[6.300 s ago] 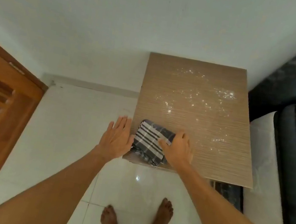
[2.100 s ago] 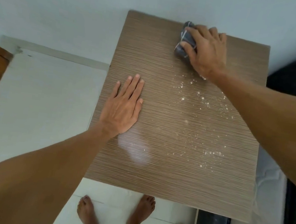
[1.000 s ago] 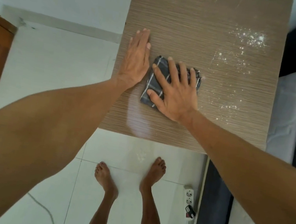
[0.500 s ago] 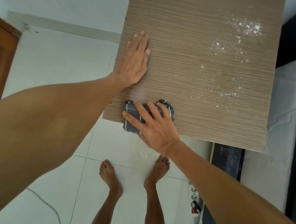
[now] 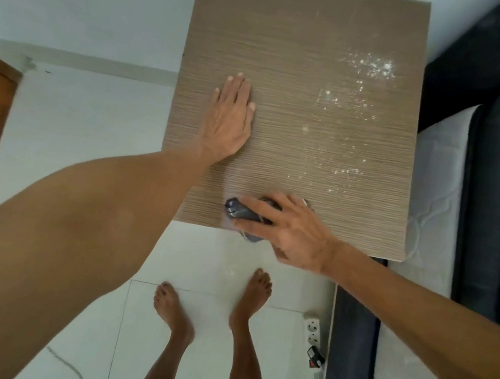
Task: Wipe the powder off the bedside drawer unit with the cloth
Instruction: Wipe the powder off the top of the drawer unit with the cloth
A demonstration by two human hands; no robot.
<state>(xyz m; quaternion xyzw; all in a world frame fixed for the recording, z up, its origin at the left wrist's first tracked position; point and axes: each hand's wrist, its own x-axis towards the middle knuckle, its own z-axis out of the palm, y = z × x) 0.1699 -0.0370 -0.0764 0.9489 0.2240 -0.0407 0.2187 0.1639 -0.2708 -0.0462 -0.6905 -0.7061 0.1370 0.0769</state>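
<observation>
- The powder [image 5: 371,66] lies on the right half of the bedside drawer unit [image 5: 297,34], thickest in a white patch at the far right, with thinner specks trailing toward the near edge.
- The cloth [image 5: 243,212] sits bunched at the near edge of the top, left of the specks, one fold hanging just over the lip.
- Your right hand [image 5: 294,228] covers the cloth, fingers curled around the dark bundle and gripping it; most of the fabric is hidden under the palm.
- Your left hand [image 5: 231,121] rests flat and open on the left side of the top, holding nothing, bracing you and the unit.
- The left half looks clear of powder from this angle, so the work left is, by the look of it, all on the right.
- To do this stroke well, you would likely carry the cloth to the far right patch, press it flat and draw it straight back to the near edge, overlapping each pass.
- Spreading the cloth wider would probably catch more; a tight wad tends to push grains aside into the wood grain.
- Keep strokes away from the bed [image 5: 437,185] just beside the unit on the right.
- White floor tiles [image 5: 88,132] and your bare feet [image 5: 172,310] lie below the near edge, where swept powder would fall.
</observation>
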